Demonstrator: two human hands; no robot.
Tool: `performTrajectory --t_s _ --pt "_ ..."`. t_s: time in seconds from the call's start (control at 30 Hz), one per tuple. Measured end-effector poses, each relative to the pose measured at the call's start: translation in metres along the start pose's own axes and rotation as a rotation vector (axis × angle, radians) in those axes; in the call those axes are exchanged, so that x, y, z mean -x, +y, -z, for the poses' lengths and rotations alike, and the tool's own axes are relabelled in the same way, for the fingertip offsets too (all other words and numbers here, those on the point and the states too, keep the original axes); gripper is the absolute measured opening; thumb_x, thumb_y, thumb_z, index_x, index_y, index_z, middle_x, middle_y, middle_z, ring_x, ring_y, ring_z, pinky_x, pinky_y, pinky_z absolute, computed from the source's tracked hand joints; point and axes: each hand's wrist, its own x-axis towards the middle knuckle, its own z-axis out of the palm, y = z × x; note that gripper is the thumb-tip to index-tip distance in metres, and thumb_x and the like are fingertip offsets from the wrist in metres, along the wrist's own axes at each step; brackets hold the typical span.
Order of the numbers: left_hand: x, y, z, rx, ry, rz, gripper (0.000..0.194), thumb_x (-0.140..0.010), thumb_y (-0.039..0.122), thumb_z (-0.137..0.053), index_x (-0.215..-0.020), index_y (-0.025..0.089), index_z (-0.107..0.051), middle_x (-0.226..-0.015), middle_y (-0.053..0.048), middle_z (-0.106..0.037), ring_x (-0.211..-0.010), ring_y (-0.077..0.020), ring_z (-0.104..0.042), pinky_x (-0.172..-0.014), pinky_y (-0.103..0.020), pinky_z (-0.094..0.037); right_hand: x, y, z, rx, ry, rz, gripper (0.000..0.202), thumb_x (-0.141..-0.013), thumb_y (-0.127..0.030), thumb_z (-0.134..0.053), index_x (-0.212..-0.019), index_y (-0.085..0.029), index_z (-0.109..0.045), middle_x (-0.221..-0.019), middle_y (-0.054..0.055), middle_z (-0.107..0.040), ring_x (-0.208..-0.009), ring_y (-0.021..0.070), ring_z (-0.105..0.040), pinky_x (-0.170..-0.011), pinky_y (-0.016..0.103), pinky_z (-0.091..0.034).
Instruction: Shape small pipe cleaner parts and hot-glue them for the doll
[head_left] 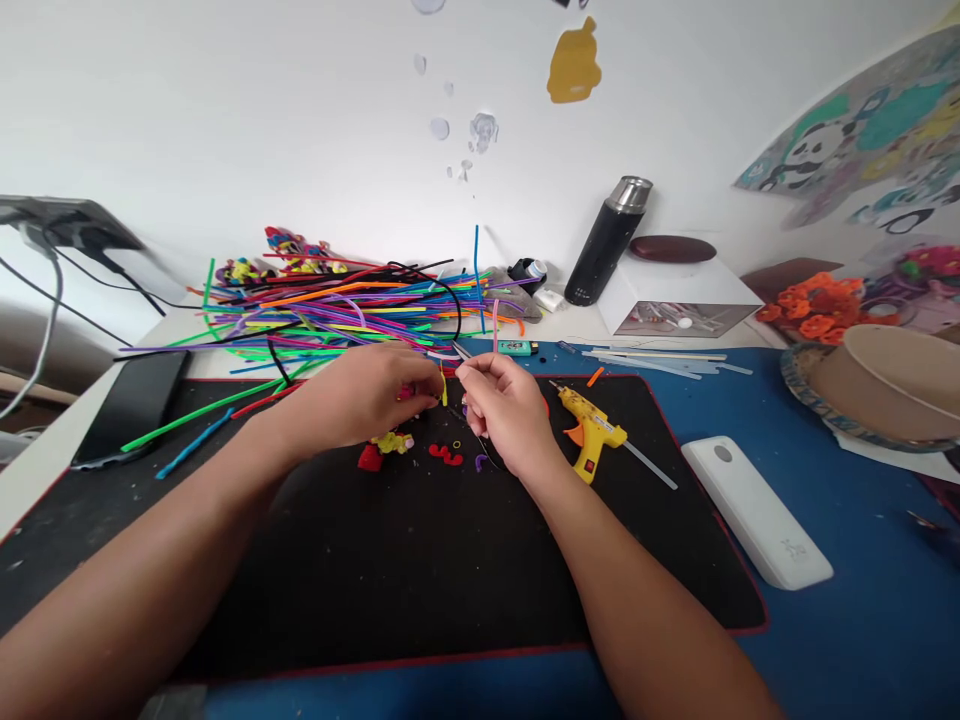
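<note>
My left hand [375,395] is closed in a pinch, with a short yellow pipe cleaner [444,386] at its fingertips. Close beside it, my right hand [506,405] is curled around a slim metal-tipped tool [462,350]; its kind is mostly hidden by the fingers. On the mat below lie a wavy red pipe cleaner piece [446,455], a small yellow ring [457,444] and a curled purple piece [481,463]. Under my left hand are a yellow fuzzy shape [393,442] and a red piece [370,458].
A yellow glue gun [592,435] lies right of my hands on the black mat [390,580]. Behind is a pile of colourful pipe cleaners [337,315]. A black thermos [609,240], white power bank [757,512], phone [131,408] and glue sticks [660,360] lie around.
</note>
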Motion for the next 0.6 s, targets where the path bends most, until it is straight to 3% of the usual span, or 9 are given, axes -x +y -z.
performTrajectory --t_s 0.1,0.2,0.4,0.6 --pt "-0.002 0.003 -0.012 -0.093 -0.069 -0.126 0.017 -0.099 0.020 -0.063 -0.093 0.024 -0.079 -0.095 -0.005 -0.079 -0.093 -0.0238 -0.071 -0.085 -0.034 -0.051 0.000 0.002 0.000 0.009 -0.007 0.014 0.027 -0.089 -0.044 -0.079 -0.087 -0.022 -0.063 -0.057 -0.011 -0.054 -0.038 0.0069 -0.047 -0.040 0.022 -0.034" --pt "-0.003 0.006 -0.027 -0.147 -0.066 -0.208 0.017 -0.098 0.017 -0.066 -0.097 0.025 -0.081 -0.100 -0.006 -0.081 -0.104 -0.0265 -0.069 -0.096 -0.038 -0.051 0.000 0.003 -0.001 -0.001 -0.018 0.023 0.027 -0.091 -0.043 -0.079 -0.087 -0.022 -0.063 -0.057 -0.010 -0.055 -0.038 0.0068 -0.047 -0.040 0.022 -0.035" --pt "-0.003 0.005 -0.047 -0.226 -0.058 -0.253 0.018 -0.095 0.015 -0.070 -0.099 0.027 -0.083 -0.105 -0.008 -0.082 -0.115 -0.0297 -0.066 -0.106 -0.044 -0.047 -0.001 0.002 -0.001 -0.013 -0.024 0.019 0.025 -0.092 -0.041 -0.080 -0.088 -0.022 -0.064 -0.058 -0.010 -0.056 -0.038 0.0063 -0.046 -0.039 0.021 -0.034" --pt "-0.004 0.005 -0.049 -0.254 -0.103 -0.244 0.019 -0.097 0.015 -0.066 -0.100 0.026 -0.082 -0.103 -0.007 -0.083 -0.110 -0.0302 -0.067 -0.103 -0.045 -0.048 0.000 0.001 -0.002 -0.011 -0.041 0.016 0.025 -0.094 -0.040 -0.080 -0.087 -0.022 -0.064 -0.059 -0.009 -0.056 -0.038 0.0062 -0.046 -0.039 0.021 -0.035"
